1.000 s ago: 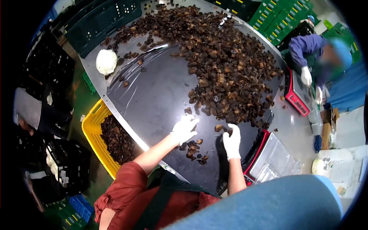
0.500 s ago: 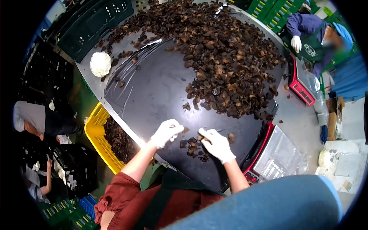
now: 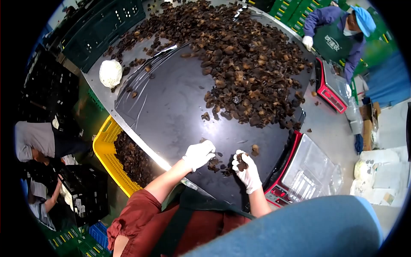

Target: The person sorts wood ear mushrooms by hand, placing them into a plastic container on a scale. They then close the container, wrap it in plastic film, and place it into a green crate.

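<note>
My left hand [image 3: 199, 155], in a white glove, is over the dark sheet with its fingers curled together. Whatever it may hold is hidden. Just past its fingertips lies a small group of wood ear mushrooms [image 3: 215, 165]. My right hand [image 3: 249, 175], also gloved, is turned partly palm up and closed around a few dark wood ear pieces [image 3: 242, 162]. A lone brown piece [image 3: 255, 150] lies on the sheet beyond it. The large heap of wood ear mushrooms [image 3: 252, 77] spreads over the far side of the table.
A yellow crate [image 3: 102, 147] with wood ears stands at the table's left edge. Red scales [image 3: 280, 192] sit on the right, and another red scale [image 3: 332, 96] is farther off near a co-worker [image 3: 338, 38]. A white rounded object [image 3: 111, 73] lies at the far left.
My right hand has turned palm up and now holds wood ear pieces. My left hand has moved right and slightly toward me, to the small group, which looks smaller. The co-worker has shifted.
</note>
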Tool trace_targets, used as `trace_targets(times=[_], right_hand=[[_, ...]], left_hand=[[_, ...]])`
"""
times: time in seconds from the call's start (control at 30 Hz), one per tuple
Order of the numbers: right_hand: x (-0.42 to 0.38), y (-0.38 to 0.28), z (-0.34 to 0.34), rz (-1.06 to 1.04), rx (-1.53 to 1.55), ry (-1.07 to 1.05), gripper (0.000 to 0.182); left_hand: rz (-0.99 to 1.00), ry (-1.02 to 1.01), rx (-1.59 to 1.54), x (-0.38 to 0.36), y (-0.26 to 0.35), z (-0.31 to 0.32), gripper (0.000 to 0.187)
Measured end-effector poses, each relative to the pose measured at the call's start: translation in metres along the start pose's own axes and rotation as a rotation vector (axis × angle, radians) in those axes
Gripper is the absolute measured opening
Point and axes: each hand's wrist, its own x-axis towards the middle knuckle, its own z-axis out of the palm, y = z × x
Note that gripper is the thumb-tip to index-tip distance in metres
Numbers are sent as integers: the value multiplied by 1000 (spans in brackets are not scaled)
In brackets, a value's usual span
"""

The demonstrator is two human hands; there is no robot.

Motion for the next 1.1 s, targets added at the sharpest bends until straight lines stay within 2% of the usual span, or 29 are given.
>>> trace_targets(times=[0.07, 0.1, 0.2, 0.3, 0.33, 0.37, 0.43, 0.47, 0.5, 0.57, 0.6, 0.7, 0.73, 0.77, 0.8, 0.83, 0.9, 0.93, 0.97, 1.0, 1.03, 1.07, 1.1], right_hand=[[-11, 9, -1, 25, 140, -9, 23], [-15, 14, 0, 43, 234, -87, 25], [-32, 26, 13, 47, 291, -27, 26], [-44, 34, 37, 116, 397, -197, 25], [-42, 41, 31, 102, 402, -169, 25], [-45, 44, 35, 74, 402, -143, 24], [-41, 57, 26, -33, 310, -216, 23], [-40, 64, 23, -141, 196, -136, 22], [-38, 71, 21, -239, 76, -42, 21], [-35, 70, 11, -93, 489, -90, 20], [-36, 70, 8, -114, 510, -178, 19], [-58, 55, 21, -250, 488, -206, 21], [-80, 37, 49, -323, 487, -71, 21], [-95, 23, 45, -425, 357, -144, 21], [-110, 2, 48, -348, 686, -271, 19], [-134, -17, 57, -448, 650, -350, 18], [-165, -52, 23, -837, 273, -125, 22], [-179, -67, 17, -1059, 118, 154, 22], [-189, -82, 14, -1323, -302, 453, 20], [-191, -101, -23, -1452, -632, 761, 20], [-204, -109, -21, -1324, -834, 997, 24], [-208, -126, -60, -1203, -1009, 1018, 36], [-213, -126, -51, -1220, -1293, 1092, 46]], left_hand=[[-56, -20, -168, 2, -1, -2, 17], [-80, -34, -250, 4, -1, -4, 18], [-219, -134, -1035, 5, 2, -6, 20], [-418, -201, -1664, -5, 15, 9, 18], [-349, -181, -1473, -7, 17, 14, 15], [-203, -129, -952, -8, 33, 5, 10], [32, 53, -556, -22, 45, 29, 12], [140, 194, -406, -26, 68, 29, 17], [91, -161, -462, -19, 81, 14, 40], [270, 136, -201, -39, 94, 37, 66], [259, 30, -41, -42, 106, 24, 83], [320, 89, 69, -42, 120, 2, 83], [343, 214, 12, -39, 109, 7, 82], [312, 303, -91, -34, 108, -4, 74], [245, 329, -51, -28, 100, -8, 70], [174, 357, -7, -24, 88, -10, 67], [68, 413, -25, -20, 44, -1, 61], [31, 408, 13, -22, 23, -1, 57], [-13, 419, 35, -25, 1, 1, 57], [-71, 386, 46, -29, -12, 0, 60], [-131, 353, 55, -34, -19, -2, 62], [-153, 300, 103, -39, -17, -5, 64], [-176, 245, 151, -44, -11, -9, 67]])
